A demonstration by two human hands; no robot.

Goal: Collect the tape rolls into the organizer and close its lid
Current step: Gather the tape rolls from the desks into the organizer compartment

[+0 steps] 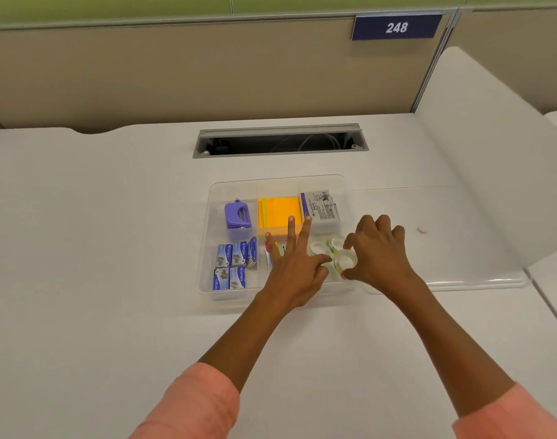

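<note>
- On the white desk [112,217] sits a clear plastic organizer [207,248], a shallow rectangular tray with rounded corners, split by see-through walls into six compartments in two rows.
- Far left compartment: a purple hole punch [237,214], smooth moulded plastic with a rounded top.
- Far middle: a square pad of orange sticky notes [278,213], with a thin green strip along its left edge.
- Far right: a flat grey-and-white printed packet [321,206], lying tilted against the wall.
- Near left: several small blue cardboard staple boxes [236,264], some lying flat, some standing on edge.
- Near middle: mostly hidden under the left hand [294,267]; only a pink bit and some white printed paper show.
- Near right: two small tape rolls [326,247], white rings with hollow centres, side by side at the far end of the compartment.
- A third tape roll [343,261], translucent and glossy, is in that same compartment, pinched between the thumb and fingertips of the right hand [378,255]; the other right fingers are curled above it.
- The left hand's fingers are spread, two pointing out over the sticky notes, the thumb reaching towards the held roll.
- The clear lid [461,270] lies flat and open on the desk to the right of the tray, smooth with a rounded rim.
- Both forearms come out of coral-pink sleeves [194,403].
</note>
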